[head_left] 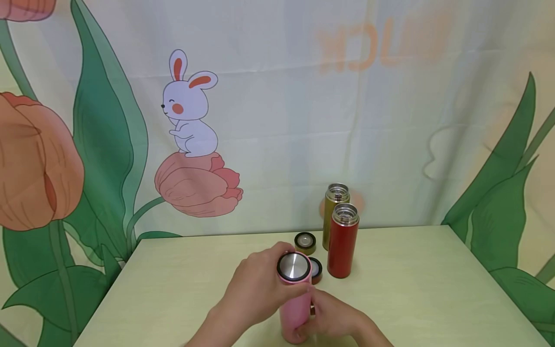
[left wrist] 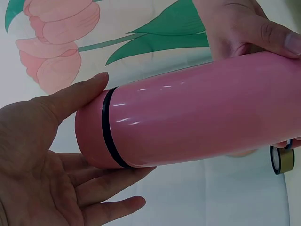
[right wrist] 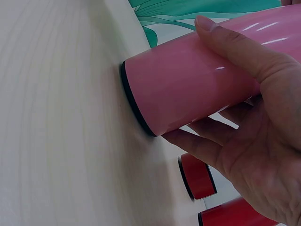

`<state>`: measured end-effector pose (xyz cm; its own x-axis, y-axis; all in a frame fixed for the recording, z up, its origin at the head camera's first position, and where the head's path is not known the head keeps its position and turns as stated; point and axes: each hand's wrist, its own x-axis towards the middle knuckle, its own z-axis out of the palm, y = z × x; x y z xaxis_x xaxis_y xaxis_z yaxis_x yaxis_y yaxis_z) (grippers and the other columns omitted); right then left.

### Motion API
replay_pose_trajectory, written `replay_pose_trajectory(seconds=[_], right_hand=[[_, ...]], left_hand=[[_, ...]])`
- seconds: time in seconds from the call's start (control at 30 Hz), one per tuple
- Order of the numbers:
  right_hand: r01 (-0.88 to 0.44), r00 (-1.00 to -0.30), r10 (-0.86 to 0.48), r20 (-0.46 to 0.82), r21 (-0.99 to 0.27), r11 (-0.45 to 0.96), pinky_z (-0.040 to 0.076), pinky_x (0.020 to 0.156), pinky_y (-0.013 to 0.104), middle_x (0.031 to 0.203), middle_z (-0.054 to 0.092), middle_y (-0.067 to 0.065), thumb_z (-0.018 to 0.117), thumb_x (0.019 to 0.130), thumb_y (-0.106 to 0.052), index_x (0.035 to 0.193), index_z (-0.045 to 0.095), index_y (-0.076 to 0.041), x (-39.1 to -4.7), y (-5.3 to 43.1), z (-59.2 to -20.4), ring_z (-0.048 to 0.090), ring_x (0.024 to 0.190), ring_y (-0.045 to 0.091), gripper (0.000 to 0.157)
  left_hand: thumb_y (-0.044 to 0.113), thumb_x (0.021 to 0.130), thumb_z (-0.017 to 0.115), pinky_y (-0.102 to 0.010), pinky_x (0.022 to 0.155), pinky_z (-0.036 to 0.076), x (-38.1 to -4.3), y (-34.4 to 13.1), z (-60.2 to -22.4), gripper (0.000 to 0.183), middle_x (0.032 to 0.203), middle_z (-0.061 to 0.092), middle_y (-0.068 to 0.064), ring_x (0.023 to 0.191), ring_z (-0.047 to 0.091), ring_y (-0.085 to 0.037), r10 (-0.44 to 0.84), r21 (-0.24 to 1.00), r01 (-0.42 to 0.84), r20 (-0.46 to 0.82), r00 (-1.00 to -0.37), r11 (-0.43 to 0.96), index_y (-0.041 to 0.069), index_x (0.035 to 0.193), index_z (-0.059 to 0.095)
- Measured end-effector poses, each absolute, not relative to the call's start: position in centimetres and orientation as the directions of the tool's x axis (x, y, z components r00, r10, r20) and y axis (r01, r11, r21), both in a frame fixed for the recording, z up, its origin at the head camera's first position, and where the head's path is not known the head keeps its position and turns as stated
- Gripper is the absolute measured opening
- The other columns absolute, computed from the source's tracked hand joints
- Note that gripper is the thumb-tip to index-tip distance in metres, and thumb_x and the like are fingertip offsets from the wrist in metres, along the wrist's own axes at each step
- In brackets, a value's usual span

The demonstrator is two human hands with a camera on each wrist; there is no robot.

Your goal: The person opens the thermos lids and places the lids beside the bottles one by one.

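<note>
A pink thermos (head_left: 294, 315) stands near the front of the table, its cap (head_left: 294, 266) on top with a black rim and shiny metal disc. My left hand (head_left: 253, 291) grips around that cap; in the left wrist view the thumb (left wrist: 89, 89) lies on one side and fingers curl under the other. Lower down, my right hand (head_left: 336, 313) holds the thermos body, thumb and fingers on opposite sides, as the right wrist view shows. The black-edged base is at the tabletop; whether it touches, I cannot tell.
Behind the thermos stand a red thermos (head_left: 342, 246) and a gold thermos (head_left: 328, 217), both uncapped. A gold cap (head_left: 305, 245) and a red cap (head_left: 317, 273) lie on the pale table (head_left: 182, 274). A printed curtain (head_left: 269, 115) hangs along the back.
</note>
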<state>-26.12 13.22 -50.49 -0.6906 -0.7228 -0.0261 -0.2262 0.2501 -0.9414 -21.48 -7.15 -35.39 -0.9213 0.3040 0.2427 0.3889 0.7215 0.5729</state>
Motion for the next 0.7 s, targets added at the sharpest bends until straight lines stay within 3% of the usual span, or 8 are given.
replay_pose_trajectory(seconds=[0.33, 0.57, 0.7], right_hand=[[-0.222, -0.689, -0.724, -0.032, -0.942, 0.252, 0.047, 0.106, 0.025, 0.127, 0.068, -0.007, 0.082, 0.087, -0.023, 0.142, 0.048, -0.035, -26.2, 13.3, -50.6, 0.059, 0.121, 0.012, 0.065], [-0.215, -0.686, -0.726, -0.034, -0.945, 0.247, 0.045, 0.107, 0.024, 0.126, 0.070, -0.007, 0.083, 0.088, -0.023, 0.138, 0.054, -0.034, -26.4, 13.2, -50.6, 0.061, 0.120, 0.012, 0.059], [-0.203, -0.686, -0.726, -0.041, -0.948, 0.246, 0.045, 0.108, 0.024, 0.128, 0.069, -0.007, 0.083, 0.088, -0.022, 0.139, 0.053, -0.034, -26.4, 13.2, -50.6, 0.061, 0.121, 0.013, 0.061]], left_hand=[[0.050, 0.074, 0.090, -0.029, 0.068, 0.053, -20.9, -6.1, -35.1, 0.056, 0.097, 0.075, 0.006, 0.084, 0.070, -0.013, 0.235, 0.494, 0.335, 0.254, -0.938, 0.802, 0.018, 0.113, 0.066], [0.062, 0.071, 0.087, -0.026, 0.053, 0.045, -20.4, -5.3, -35.3, 0.062, 0.082, 0.074, 0.003, 0.064, 0.066, -0.017, 0.175, 0.363, 0.301, 0.341, -0.924, 0.882, 0.014, 0.104, 0.065], [0.064, 0.071, 0.086, -0.025, 0.051, 0.043, -20.4, -5.3, -35.5, 0.064, 0.080, 0.073, 0.002, 0.061, 0.064, -0.017, 0.167, 0.331, 0.294, 0.361, -0.917, 0.897, 0.013, 0.103, 0.063]])
